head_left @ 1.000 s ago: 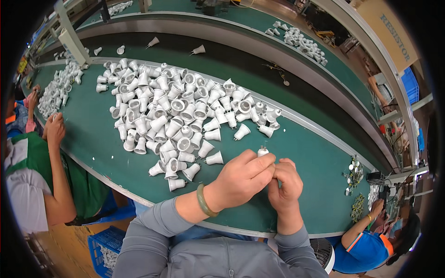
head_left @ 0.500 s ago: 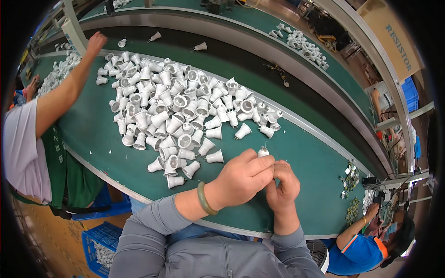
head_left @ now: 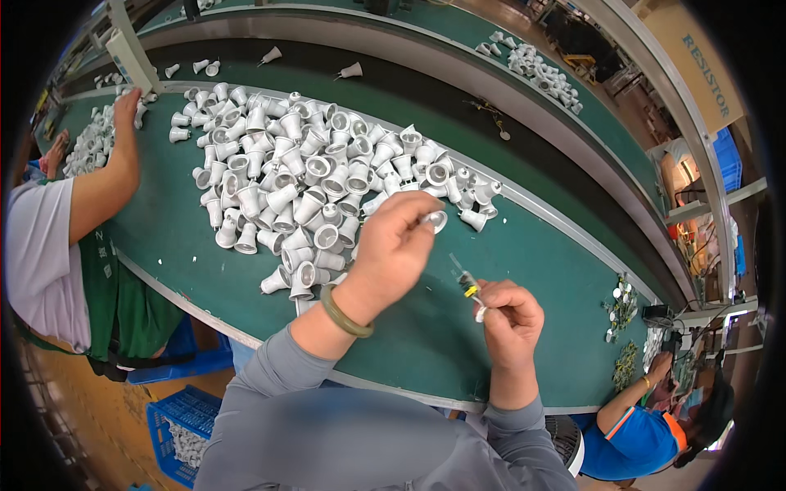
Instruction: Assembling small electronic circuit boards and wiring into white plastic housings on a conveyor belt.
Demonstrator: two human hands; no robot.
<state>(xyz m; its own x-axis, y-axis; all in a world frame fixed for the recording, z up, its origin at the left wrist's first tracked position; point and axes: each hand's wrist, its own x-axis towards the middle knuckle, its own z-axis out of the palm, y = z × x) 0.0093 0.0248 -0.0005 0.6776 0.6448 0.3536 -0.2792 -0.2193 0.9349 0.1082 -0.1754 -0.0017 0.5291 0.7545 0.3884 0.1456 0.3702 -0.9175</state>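
Two hands work over a green worktop full of white caps.

The long green worktop [head_left: 205, 270] holds a big heap of white caps [head_left: 319, 180]. A person's arm [head_left: 106, 180] reaches in at the left. The left hand [head_left: 393, 245] is pinched shut on one white cap [head_left: 436, 218], held above the worktop by the heap's edge, its open mouth turned right. The right hand [head_left: 509, 315] is closed on a small yellow part [head_left: 471, 288]; its thin wire points up and left.
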